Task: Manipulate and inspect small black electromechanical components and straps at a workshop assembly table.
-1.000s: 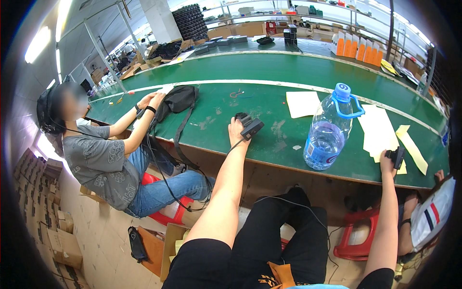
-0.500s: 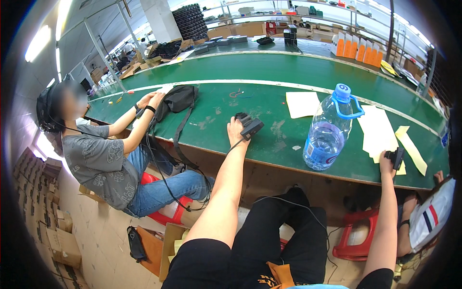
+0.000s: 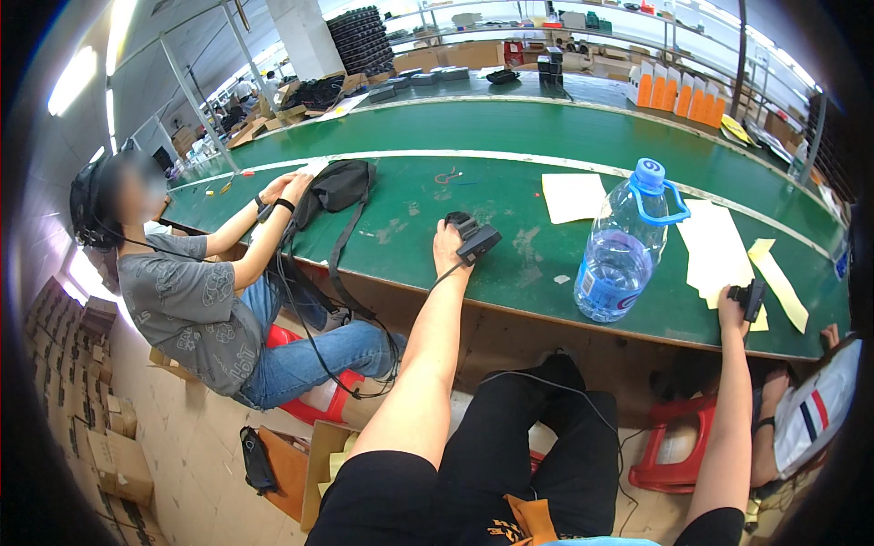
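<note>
My left hand rests on the green workbench, with a small black box-shaped device on its wrist side and a cable running from it. The device covers most of the fingers. At the right, my right hand is at the bench's front edge beside yellow paper sheets. Another black device sits on it and hides its fingers. Between the hands stands a big clear plastic bottle with a blue cap and handle, partly filled; neither hand touches it.
A pale yellow sheet lies behind the bottle, and a yellow strip at the right. To the left, a seated person has both hands near a black bag. Another person's sleeve shows at the right edge.
</note>
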`<state>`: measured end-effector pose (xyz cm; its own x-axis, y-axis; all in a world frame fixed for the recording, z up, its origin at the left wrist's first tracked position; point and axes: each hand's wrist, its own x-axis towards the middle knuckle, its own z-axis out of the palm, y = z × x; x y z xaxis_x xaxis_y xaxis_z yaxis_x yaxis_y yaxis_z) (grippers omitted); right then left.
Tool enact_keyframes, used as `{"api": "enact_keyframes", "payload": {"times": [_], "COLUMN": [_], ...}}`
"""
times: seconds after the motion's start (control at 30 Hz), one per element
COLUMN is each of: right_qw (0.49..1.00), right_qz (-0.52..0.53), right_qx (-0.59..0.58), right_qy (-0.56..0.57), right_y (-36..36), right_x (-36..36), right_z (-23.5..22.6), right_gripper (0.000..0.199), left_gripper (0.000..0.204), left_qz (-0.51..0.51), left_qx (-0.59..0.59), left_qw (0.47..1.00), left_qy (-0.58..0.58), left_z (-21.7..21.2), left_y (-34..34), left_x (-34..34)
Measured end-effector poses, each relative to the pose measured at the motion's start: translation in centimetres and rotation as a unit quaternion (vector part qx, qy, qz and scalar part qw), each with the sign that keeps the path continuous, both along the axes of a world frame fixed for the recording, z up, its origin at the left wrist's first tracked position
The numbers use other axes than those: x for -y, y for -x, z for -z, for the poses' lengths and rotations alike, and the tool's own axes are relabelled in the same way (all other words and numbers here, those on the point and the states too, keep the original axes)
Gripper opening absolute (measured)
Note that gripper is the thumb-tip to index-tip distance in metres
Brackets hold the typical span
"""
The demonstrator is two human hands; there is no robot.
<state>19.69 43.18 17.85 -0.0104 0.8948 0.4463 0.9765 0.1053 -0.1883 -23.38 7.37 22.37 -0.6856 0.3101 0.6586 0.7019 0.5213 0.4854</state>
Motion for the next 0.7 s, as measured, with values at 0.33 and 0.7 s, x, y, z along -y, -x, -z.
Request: {"api": "enact_keyframes", "payload": {"times": [0.33, 0.7], "right_qw": [0.998, 0.999], "right_qz": [-0.021, -0.023], "right_qx": [0.012, -0.022], "right_qy": [-0.052, -0.005], "right_y": [-1.4, -0.7], "right_x": [-4.2, -3.0], "right_z": [3.6, 2.5], "right_gripper": [0.049, 0.049], "left_gripper": [0.027, 0.03], "left_qz": [-0.017, -0.02], "left_qx": [-0.047, -0.001], "left_qw": [0.998, 0.999], "left_qy": [0.038, 0.043], "left_z": [0.1, 1.1], "left_y": [-0.2, 0.7], "left_x": [0.0, 0.0]}}
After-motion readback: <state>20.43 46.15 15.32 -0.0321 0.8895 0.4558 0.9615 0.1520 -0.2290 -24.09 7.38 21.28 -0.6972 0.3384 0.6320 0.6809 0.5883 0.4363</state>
